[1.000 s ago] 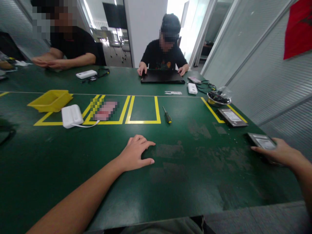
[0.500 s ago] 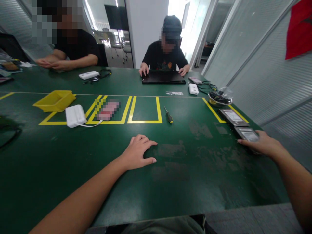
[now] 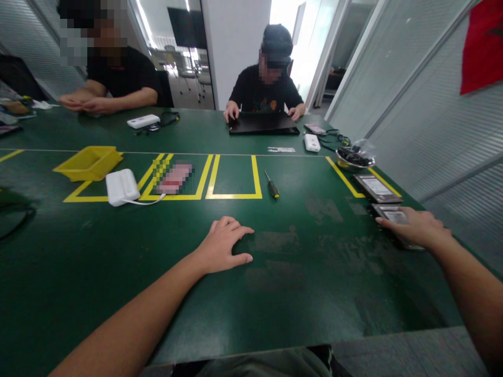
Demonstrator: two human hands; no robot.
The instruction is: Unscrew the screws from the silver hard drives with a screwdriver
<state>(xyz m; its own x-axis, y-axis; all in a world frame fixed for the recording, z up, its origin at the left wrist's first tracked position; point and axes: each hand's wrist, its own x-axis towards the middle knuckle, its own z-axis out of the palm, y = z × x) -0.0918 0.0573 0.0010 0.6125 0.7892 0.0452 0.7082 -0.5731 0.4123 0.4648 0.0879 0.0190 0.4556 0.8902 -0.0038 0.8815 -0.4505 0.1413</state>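
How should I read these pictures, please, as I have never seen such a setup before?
There is no machine here: these are a person's bare hands, seen from one head-worn camera looking forward and down. The left hand is open and holds nothing. The right hand grips the nearer drive; the other drive lies just beyond it, near a bowl. Also on the green table are a screwdriver, a white box and a yellow bin. Two more people sit opposite, one left of the other.

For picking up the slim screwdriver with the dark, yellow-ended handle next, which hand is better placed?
Probably the left hand: it looks empty and is nearer the screwdriver. The right hand holds a dark, flat, rectangular hard drive farther to the right.
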